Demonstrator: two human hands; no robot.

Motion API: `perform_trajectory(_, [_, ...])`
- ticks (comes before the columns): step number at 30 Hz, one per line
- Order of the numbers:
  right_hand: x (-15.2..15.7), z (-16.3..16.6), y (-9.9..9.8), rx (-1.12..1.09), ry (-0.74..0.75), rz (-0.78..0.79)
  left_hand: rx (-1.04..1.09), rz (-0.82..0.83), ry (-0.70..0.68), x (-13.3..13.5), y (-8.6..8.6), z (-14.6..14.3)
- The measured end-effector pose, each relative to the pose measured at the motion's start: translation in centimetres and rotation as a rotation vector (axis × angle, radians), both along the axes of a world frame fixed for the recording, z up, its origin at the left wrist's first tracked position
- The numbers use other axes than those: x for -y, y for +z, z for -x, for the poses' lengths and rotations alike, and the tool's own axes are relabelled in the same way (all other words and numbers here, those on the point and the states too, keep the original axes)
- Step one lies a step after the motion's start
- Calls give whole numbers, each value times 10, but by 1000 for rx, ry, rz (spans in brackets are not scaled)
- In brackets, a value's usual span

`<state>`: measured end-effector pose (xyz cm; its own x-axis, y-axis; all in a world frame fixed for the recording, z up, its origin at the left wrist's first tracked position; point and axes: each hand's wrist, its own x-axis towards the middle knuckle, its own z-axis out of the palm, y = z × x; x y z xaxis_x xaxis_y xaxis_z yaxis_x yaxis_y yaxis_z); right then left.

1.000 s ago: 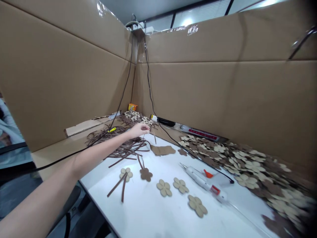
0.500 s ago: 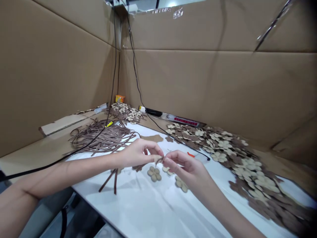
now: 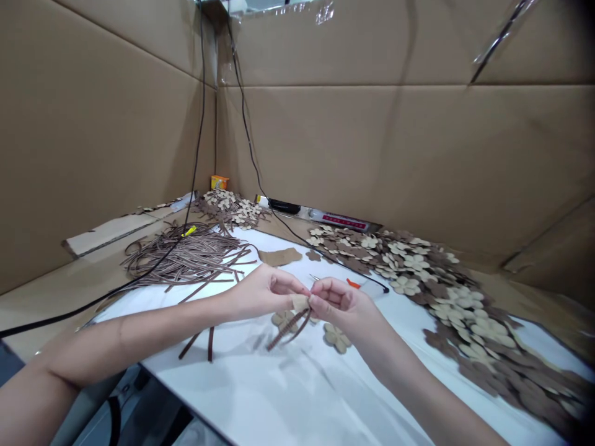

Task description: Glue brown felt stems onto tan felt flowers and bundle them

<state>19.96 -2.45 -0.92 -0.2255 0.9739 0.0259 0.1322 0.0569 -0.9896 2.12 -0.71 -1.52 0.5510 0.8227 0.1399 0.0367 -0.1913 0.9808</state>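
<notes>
My left hand (image 3: pixel 264 292) and my right hand (image 3: pixel 337 303) meet above the white table, their fingertips pinching a small tan felt flower (image 3: pixel 300 303) between them. The fingers hide most of it. A brown felt strip (image 3: pixel 288 331) runs down from that flower and hangs slanted below my hands. Just under them lie a tan felt flower (image 3: pixel 282 320) and another (image 3: pixel 336 338), partly hidden by my hands and the strip. A thin metal tip (image 3: pixel 315 278) shows just beyond my right hand.
A tangled heap of brown strips (image 3: pixel 195 263) lies left of my hands, with two loose strips (image 3: pixel 199 344) below it. Piles of tan and brown flowers (image 3: pixel 409 267) spread along the right. Another pile (image 3: pixel 227 207) sits in the far corner. Cardboard walls (image 3: pixel 372 155) enclose the table.
My left hand has left the strip heap, and my right hand has come into view. Both now hold the flower at mid-table, with the strip hanging lower. The view has tilted.
</notes>
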Motion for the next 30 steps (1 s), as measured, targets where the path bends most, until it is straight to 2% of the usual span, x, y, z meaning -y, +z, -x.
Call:
perform_trajectory(6, [-2,-2,-4,-4,-43,-56,178,259,-181,-3,-4,6])
perform_trajectory(11, [-5,-6,-5,50,14,97,210,431,-203,-3,-7,6])
perform_trajectory(15, [-6,-9,-8,164,3,80,211,501,-211,-3,-10,7])
perform_trajectory(23, [-5,-8,3,263,-34,187,216,627,-261,-9,-18,9])
perform_trajectory(27, [-4,-9,5,268,-28,201,229,617,-298,-8,-15,10])
perform_trajectory(30, [-3,-9,4,246,-36,139,220,606,-342,-8,-11,11])
